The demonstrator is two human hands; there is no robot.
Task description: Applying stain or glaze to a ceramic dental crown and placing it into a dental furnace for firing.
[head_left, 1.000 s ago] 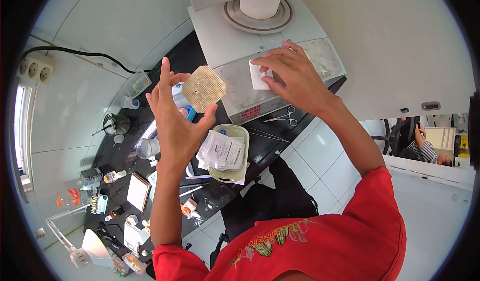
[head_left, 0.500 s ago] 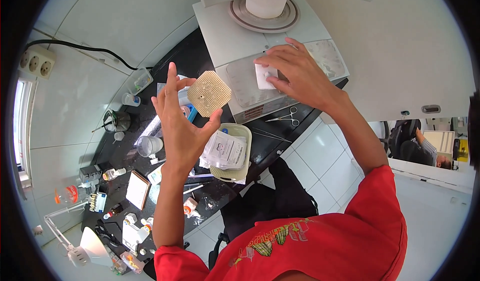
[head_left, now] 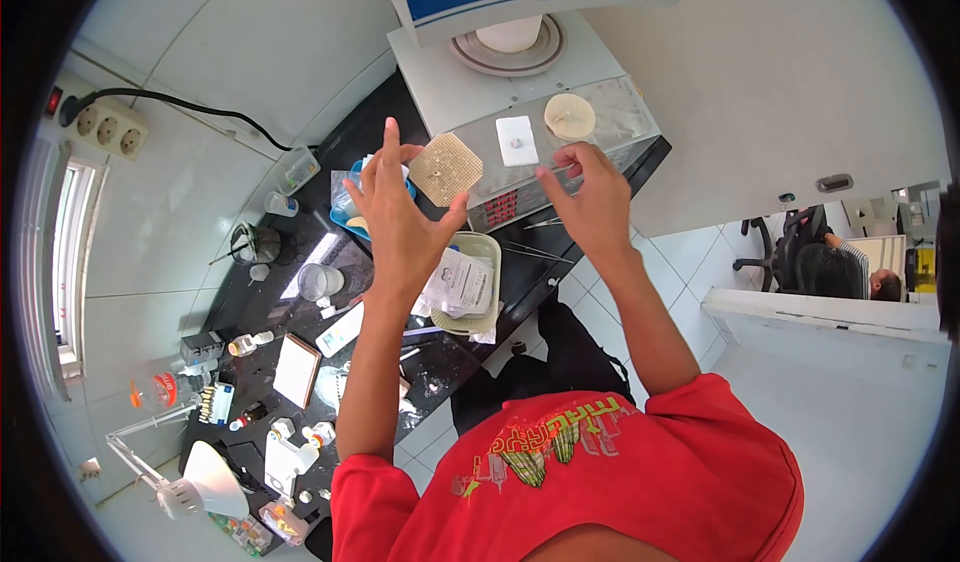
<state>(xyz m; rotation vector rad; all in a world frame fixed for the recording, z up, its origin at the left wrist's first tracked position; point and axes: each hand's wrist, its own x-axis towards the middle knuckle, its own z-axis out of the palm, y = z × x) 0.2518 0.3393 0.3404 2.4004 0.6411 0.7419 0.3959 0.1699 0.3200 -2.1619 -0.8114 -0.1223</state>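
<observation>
My left hand (head_left: 398, 212) grips a beige, perforated square firing tray (head_left: 446, 170) by its edges, between thumb and fingers. Small pegs or crumbs, too small to tell apart, show on its surface. To the right, my right hand (head_left: 592, 202) hovers in front of the grey machine's ledge, thumb and fingers apart, with nothing visible in it. Just beyond its fingertips a white square pad (head_left: 515, 126) lies on the ledge, bearing a small pale tooth-like piece (head_left: 516, 144). A round cream disc (head_left: 570, 117) rests farther right on the same ledge.
Behind stands the white furnace (head_left: 500, 54) with its round plate. Packets fill a pale green basket (head_left: 490, 247) below my left hand. Tweezers (head_left: 540, 252) lie by the counter's edge. A blue tray (head_left: 345, 212), jars and a lamp (head_left: 210, 477) crowd the left. Someone sits far right.
My right hand has drawn back from the white pad toward me, uncovering the pad and the round disc. My left hand still holds the firing tray. The view has shifted.
</observation>
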